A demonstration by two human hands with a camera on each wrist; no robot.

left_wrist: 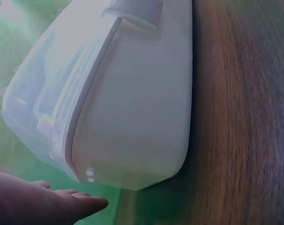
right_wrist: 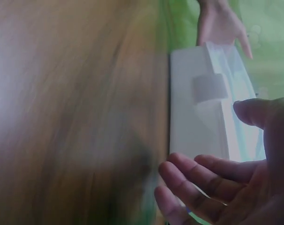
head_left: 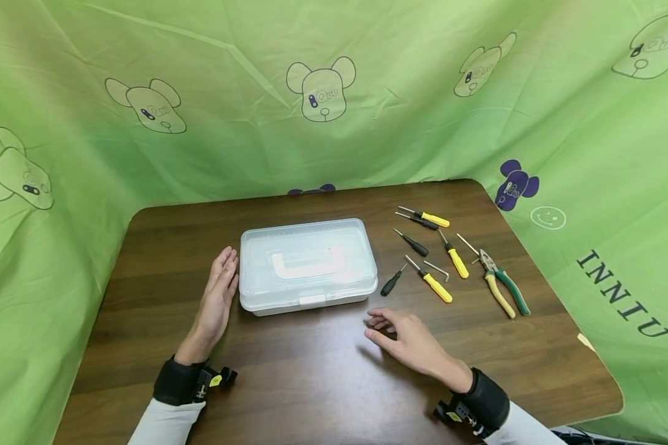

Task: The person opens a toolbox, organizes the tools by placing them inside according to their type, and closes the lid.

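A white plastic box with a clear lid (head_left: pixel 308 262) stands closed on the table in the head view, its front latch (head_left: pixel 312 300) fastened down. Beside the box's left end is my left hand (head_left: pixel 218 303), fingers straight and close to the wall; whether they touch it I cannot tell. My right hand (head_left: pixel 406 339) hovers near the box's front right corner, fingers loosely bent around nothing. In the right wrist view that hand (right_wrist: pixel 217 183) shows a wide gap between thumb and fingers, the box (right_wrist: pixel 193 126) beyond it.
Right of the box lie several yellow and black screwdrivers (head_left: pixel 437 288), a hex key (head_left: pixel 436 268) and green-and-cream pliers (head_left: pixel 503 284). The brown wooden table (head_left: pixel 300 383) has rounded corners. Green printed cloth (head_left: pixel 228 148) hangs behind and at both sides.
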